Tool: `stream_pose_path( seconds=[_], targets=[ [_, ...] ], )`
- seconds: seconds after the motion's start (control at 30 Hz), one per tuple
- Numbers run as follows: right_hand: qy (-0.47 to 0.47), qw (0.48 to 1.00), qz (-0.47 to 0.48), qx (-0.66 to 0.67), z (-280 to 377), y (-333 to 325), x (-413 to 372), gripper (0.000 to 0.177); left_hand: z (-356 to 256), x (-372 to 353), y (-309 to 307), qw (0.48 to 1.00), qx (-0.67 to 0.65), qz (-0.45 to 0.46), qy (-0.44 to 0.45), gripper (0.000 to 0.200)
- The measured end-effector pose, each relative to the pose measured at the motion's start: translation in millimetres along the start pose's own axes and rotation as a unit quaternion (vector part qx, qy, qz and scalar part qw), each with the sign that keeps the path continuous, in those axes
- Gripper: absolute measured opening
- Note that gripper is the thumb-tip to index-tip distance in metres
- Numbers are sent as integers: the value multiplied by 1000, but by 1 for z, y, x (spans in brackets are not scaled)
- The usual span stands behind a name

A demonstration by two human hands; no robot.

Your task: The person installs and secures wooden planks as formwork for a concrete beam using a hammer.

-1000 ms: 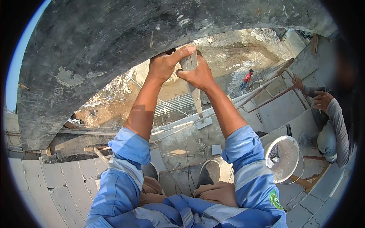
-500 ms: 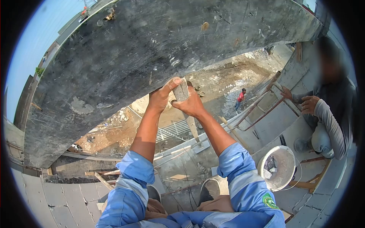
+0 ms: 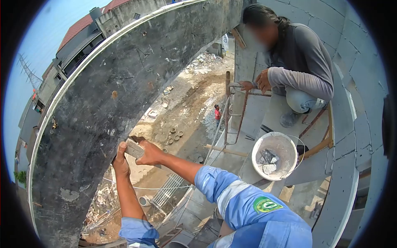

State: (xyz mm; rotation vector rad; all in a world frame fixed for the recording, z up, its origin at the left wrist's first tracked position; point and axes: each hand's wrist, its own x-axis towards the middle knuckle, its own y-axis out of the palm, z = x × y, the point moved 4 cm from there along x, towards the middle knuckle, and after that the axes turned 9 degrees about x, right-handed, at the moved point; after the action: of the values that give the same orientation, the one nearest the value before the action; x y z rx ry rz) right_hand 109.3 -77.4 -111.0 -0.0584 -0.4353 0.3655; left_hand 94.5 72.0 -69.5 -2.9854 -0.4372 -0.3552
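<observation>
Left hand (image 3: 120,163) and right hand (image 3: 151,153) are closed around a narrow, grey-brown wooden piece (image 3: 135,148), one hand at each side. The wooden piece is located at the lower edge of a dark, curved, scuffed panel (image 3: 103,99); contact with the panel cannot be determined. Below the hands: a pale metal grille (image 3: 168,190) at ground level. To the right: a round, whitish bucket (image 3: 286,149) containing dark scraps and a pale chunk. Beyond the bucket, a crouching person (image 3: 308,58) has one hand at a rusty tubular metal frame (image 3: 244,108).
</observation>
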Motion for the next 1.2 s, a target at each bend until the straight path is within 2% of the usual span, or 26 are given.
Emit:
stream_pose_path(
  seconds=[0.07,0.13,0.17,0.2,0.23,0.3,0.33,0.37,0.4,0.47,0.5,0.53,0.57,0.63,0.67,0.73,0.8,0.83,0.9,0.93,0.97,1.0,1.03,1.07,1.13,1.2],
  targets=[
    [2,1000,-16,-9,-5,1,-1,74,-3,-5,2,1000,-21,8,-15,49],
    [42,999,-13,6,18,-9,-7,66,-22,-15,11,1000,-17,9,-3,49],
    [14,999,-26,-15,10,-5,-5,62,-40,-23,17,1000,1,2,22,49],
    [85,996,13,16,1,-3,-3,74,-50,-28,20,1000,18,0,15,46],
    [120,993,6,-21,3,-4,-3,72,-50,-28,21,999,25,4,21,44],
    [105,994,-16,-28,-11,0,-1,65,-50,-29,22,997,46,53,-41,49],
    [68,997,-13,-23,-7,0,1,60,-45,-30,20,989,60,52,-123,53],
    [69,997,11,26,-5,2,1,58,-49,-29,18,989,96,77,-85,59],
    [98,995,6,6,-17,1,0,56,-55,-33,19,972,113,126,-165,62],
    [56,997,17,55,0,4,0,46,-42,-25,23,981,109,126,-98,58],
    [69,994,70,51,-4,4,2,43,-60,-30,20,987,118,103,-23,56],
    [46,996,38,64,-5,4,0,42,-47,-24,20,988,128,84,16,72],
    [54,995,29,73,-10,4,1,42,-49,-26,20,988,139,55,36,73],
    [-20,994,24,101,-11,4,3,41,-56,-26,14,987,148,22,58,73],
    [-22,994,31,101,-11,7,7,41,-58,-26,15,986,151,37,59,73],
    [51,996,48,57,-19,1,3,59,-56,-28,20,986,145,64,58,74],
    [27,999,34,21,-12,1,3,58,-51,-27,21,986,134,91,29,71],
    [15,999,26,12,-9,1,3,57,-52,-25,22,981,173,34,86,73],
    [65,997,43,16,6,4,-1,52,-56,-28,21,982,170,63,52,74],
    [13,998,34,47,5,5,0,46,-54,-25,21,979,188,61,54,74],
    [24,998,37,47,-1,4,1,40,-49,-22,23,975,198,69,78,73],
    [69,997,33,24,6,4,0,40,-29,-17,22,972,222,79,26,73],
    [82,996,14,-22,-1,2,1,45,-47,-23,23,981,181,65,25,73],
    [45,999,3,4,-6,3,4,51,-60,-32,21,968,217,96,-80,73],
    [45,999,-12,-18,-11,2,5,58,-54,-27,23,982,184,47,1,77],
    [44,998,-30,-44,-7,-3,5,60,-56,-26,25,983,179,15,39,67]
  ],
)
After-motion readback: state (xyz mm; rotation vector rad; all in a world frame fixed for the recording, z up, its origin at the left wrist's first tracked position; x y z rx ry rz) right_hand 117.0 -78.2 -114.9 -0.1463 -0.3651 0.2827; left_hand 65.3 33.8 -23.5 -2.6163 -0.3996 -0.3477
